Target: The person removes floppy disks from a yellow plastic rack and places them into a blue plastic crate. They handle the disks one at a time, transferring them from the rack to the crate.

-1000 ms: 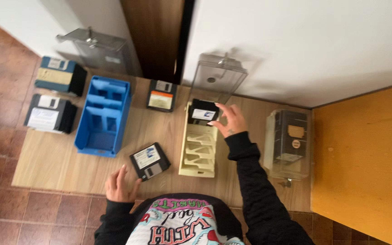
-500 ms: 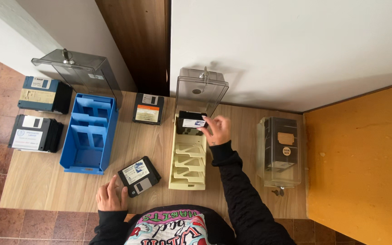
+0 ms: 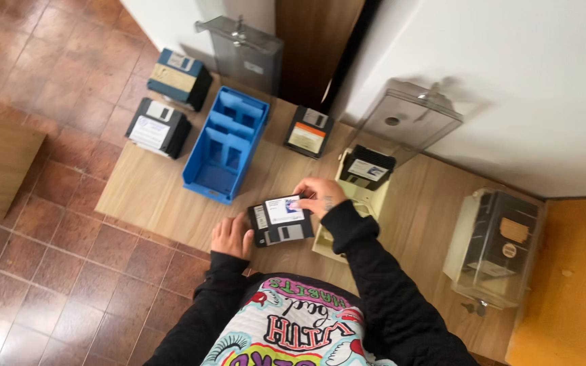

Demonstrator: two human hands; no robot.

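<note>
Black floppy disks (image 3: 280,221), stacked, white label uppermost, lie at the near edge of the wooden desk (image 3: 150,193), between the blue tray (image 3: 225,146) and the cream tray (image 3: 350,203). Right hand (image 3: 320,197) pinches the top disk's far corner; left hand (image 3: 232,237), fingers curled, steadies the stack's left side.

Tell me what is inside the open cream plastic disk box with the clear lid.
A black floppy disk with a white label stands in the far end of the cream plastic disk box. The right hand and its black sleeve cover the near slots, so their contents cannot be seen.
</note>
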